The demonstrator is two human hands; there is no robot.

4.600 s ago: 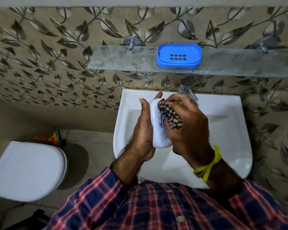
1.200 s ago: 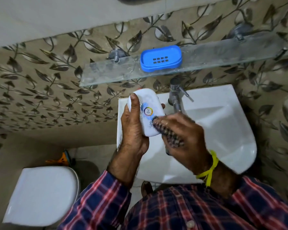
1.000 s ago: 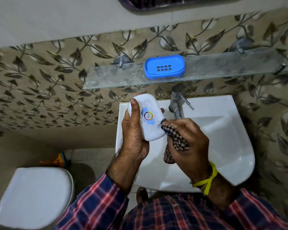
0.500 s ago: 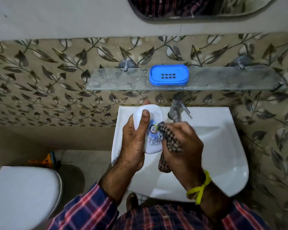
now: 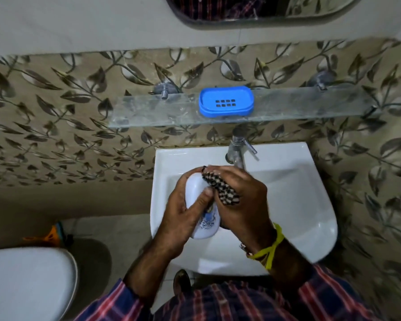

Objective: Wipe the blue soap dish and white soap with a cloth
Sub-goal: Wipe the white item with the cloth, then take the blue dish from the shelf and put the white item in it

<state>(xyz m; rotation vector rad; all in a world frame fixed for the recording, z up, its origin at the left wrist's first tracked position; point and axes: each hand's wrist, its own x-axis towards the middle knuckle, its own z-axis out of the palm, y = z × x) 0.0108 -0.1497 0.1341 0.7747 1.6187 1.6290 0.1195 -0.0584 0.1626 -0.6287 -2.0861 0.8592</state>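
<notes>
My left hand grips the white soap, a wrapped oval bar with a blue print near its lower end, thumb across its face. My right hand holds a black-and-tan checked cloth bunched against the upper right part of the soap. Both hands are over the white sink. The blue soap dish stands empty on the glass shelf above the sink, apart from both hands.
A metal tap stands at the sink's back edge, just behind my right hand. A white toilet lid is at lower left. An orange object lies on the floor by the wall. A mirror hangs above.
The view has tilted up, showing more mirror. My hands with soap and cloth sit lower over the sink, and the cloth has moved up to the soap's upper part.
</notes>
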